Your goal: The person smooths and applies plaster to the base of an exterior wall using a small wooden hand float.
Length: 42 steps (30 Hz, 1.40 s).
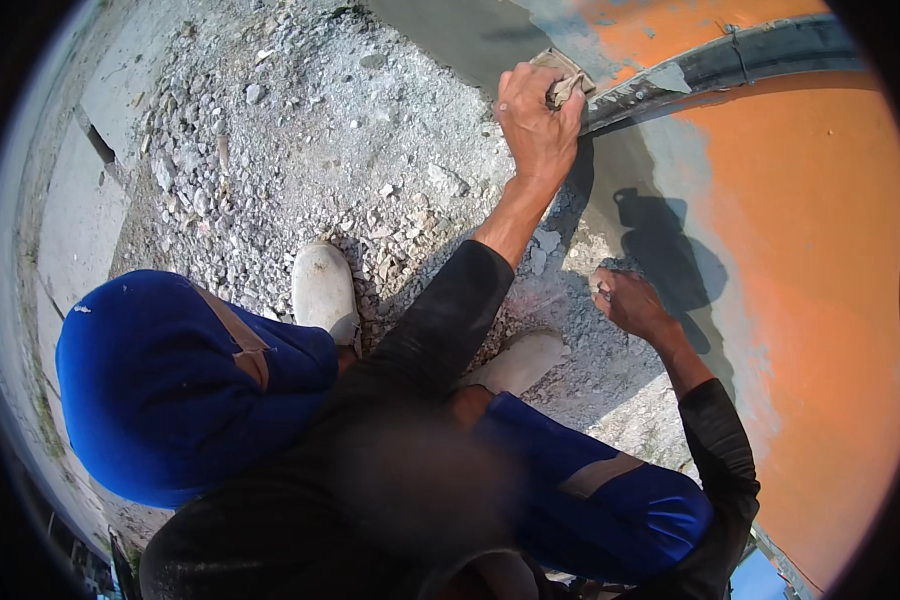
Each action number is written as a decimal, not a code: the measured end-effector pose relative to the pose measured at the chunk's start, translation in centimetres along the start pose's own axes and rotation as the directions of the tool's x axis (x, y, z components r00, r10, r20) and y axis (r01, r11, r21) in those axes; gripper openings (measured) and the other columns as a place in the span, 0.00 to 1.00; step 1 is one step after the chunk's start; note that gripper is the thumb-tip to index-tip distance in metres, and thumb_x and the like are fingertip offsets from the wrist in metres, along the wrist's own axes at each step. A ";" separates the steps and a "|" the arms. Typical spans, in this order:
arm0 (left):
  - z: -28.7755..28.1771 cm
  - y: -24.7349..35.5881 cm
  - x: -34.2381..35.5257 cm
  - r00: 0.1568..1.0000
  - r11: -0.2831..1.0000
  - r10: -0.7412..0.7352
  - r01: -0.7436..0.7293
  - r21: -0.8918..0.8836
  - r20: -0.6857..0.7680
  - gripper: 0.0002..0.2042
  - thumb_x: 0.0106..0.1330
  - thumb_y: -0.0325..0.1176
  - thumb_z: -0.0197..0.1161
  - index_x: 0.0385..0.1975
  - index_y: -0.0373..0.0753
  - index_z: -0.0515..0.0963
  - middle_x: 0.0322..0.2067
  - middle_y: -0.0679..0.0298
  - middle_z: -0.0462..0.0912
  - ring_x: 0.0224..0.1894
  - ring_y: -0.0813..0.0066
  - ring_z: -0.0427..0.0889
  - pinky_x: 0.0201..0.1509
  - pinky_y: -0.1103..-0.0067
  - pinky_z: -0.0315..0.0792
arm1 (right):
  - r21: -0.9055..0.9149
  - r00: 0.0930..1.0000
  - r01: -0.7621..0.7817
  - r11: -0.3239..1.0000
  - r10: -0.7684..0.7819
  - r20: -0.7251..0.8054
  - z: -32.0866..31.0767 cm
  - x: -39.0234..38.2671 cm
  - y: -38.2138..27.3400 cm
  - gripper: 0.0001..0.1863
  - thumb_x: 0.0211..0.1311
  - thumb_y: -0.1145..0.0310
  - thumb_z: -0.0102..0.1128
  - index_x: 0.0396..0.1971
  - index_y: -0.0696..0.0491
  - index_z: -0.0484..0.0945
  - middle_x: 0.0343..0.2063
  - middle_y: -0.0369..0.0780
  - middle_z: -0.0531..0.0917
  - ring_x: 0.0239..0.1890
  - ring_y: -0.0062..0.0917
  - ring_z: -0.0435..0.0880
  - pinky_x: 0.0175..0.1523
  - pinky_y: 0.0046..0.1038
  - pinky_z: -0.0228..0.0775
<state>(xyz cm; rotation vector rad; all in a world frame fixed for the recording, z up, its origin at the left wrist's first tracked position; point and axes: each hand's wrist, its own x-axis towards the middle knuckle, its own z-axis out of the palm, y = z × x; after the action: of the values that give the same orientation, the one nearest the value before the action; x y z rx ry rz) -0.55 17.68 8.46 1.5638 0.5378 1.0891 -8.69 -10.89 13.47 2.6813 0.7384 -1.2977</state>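
Though squarish, a dull tan tool point(568, 64)

Strong, hard daylight fills the scene, coming from the left and the near side. The gravel point(270, 130) at left and centre is bright and nearly washed out, and the pale boots point(325, 290) glare. A dark, clear-edged shadow point(665, 245) falls on the wall point(820, 230) at right, whose orange paint glows evenly. More shade lies beneath the left forearm point(530, 205), and the black sleeves point(440, 305) hold little detail. A sheen marks the blue fabric point(675, 510) over the right knee. The left hand point(540, 125) and right hand point(630, 300) look fairly crisp. Nearest, a soft, out-of-focus smudge point(430, 480) veils the dark clothing. Fisheye distortion bends edges toward the black, rounded rim.
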 end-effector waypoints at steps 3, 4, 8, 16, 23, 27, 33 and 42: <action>-0.7 -2.1 -2.3 0.996 0.996 -0.077 0.075 0.045 0.037 0.08 0.56 0.29 0.76 0.34 0.36 0.86 0.30 0.56 0.82 0.37 0.52 0.82 0.45 0.62 0.75 | 0.005 0.995 0.082 0.997 -0.082 -0.064 0.0 0.1 0.1 0.12 0.71 0.64 0.69 0.48 0.53 0.81 0.38 0.49 0.88 0.44 0.53 0.87 0.52 0.49 0.78; -0.8 -2.7 -2.7 0.993 0.994 -0.104 0.102 0.035 0.050 0.08 0.57 0.28 0.76 0.34 0.36 0.86 0.30 0.56 0.83 0.37 0.53 0.82 0.45 0.63 0.75 | 0.022 0.996 0.069 0.997 -0.068 -0.054 0.0 0.1 0.0 0.14 0.70 0.64 0.69 0.49 0.53 0.82 0.39 0.49 0.88 0.46 0.52 0.87 0.53 0.50 0.78; -0.4 -1.3 -1.1 0.999 1.000 0.021 -0.022 0.015 0.042 0.07 0.58 0.27 0.75 0.34 0.37 0.86 0.30 0.57 0.82 0.36 0.54 0.82 0.46 0.64 0.75 | 0.059 0.999 0.040 0.997 -0.038 -0.038 -0.6 0.2 -0.5 0.16 0.69 0.64 0.70 0.52 0.54 0.83 0.41 0.50 0.89 0.48 0.52 0.87 0.55 0.51 0.78; -0.3 -2.1 -2.0 0.997 0.999 -0.047 0.047 -0.005 0.061 0.07 0.58 0.28 0.75 0.35 0.37 0.85 0.30 0.58 0.82 0.37 0.54 0.82 0.45 0.63 0.75 | 0.063 0.997 0.053 0.997 -0.050 -0.053 -0.2 0.1 0.1 0.16 0.70 0.64 0.70 0.53 0.55 0.83 0.41 0.50 0.89 0.49 0.52 0.87 0.56 0.51 0.78; -0.6 -2.6 -2.2 0.998 0.999 -0.042 0.043 -0.028 0.049 0.08 0.57 0.27 0.74 0.36 0.37 0.86 0.33 0.56 0.83 0.39 0.52 0.81 0.47 0.62 0.74 | 0.071 0.996 0.070 0.995 -0.066 -0.058 0.4 0.2 0.1 0.15 0.70 0.64 0.70 0.52 0.54 0.84 0.39 0.50 0.89 0.48 0.51 0.87 0.54 0.50 0.78; 0.1 -1.5 -1.2 0.999 0.999 0.042 -0.041 -0.024 0.018 0.08 0.57 0.28 0.75 0.36 0.37 0.87 0.31 0.56 0.83 0.37 0.54 0.82 0.46 0.63 0.75 | 0.040 1.000 0.023 0.999 -0.023 -0.021 -0.3 0.0 -0.2 0.15 0.69 0.65 0.70 0.51 0.54 0.83 0.38 0.49 0.89 0.46 0.51 0.88 0.53 0.50 0.78; -0.5 -2.1 -2.2 1.000 0.999 -0.018 0.018 -0.030 0.009 0.08 0.57 0.28 0.76 0.36 0.37 0.87 0.31 0.57 0.82 0.37 0.54 0.81 0.45 0.62 0.74 | 0.025 0.995 0.085 0.996 -0.083 -0.060 0.0 0.3 -0.2 0.13 0.69 0.64 0.69 0.48 0.54 0.82 0.38 0.49 0.89 0.46 0.52 0.88 0.52 0.50 0.78; -0.7 -3.0 -2.3 0.999 1.000 -0.028 0.028 -0.010 0.018 0.07 0.57 0.28 0.75 0.35 0.39 0.87 0.32 0.58 0.82 0.37 0.55 0.80 0.45 0.63 0.74 | -0.015 0.999 0.047 0.999 -0.048 -0.017 -0.6 0.3 -1.1 0.13 0.69 0.63 0.69 0.46 0.55 0.81 0.38 0.50 0.88 0.47 0.53 0.88 0.53 0.51 0.78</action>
<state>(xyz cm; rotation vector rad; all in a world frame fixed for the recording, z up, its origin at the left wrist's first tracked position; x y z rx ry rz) -1.61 17.06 4.85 1.5517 0.5395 1.0542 -8.64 -9.66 13.77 2.6830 0.8151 -1.2761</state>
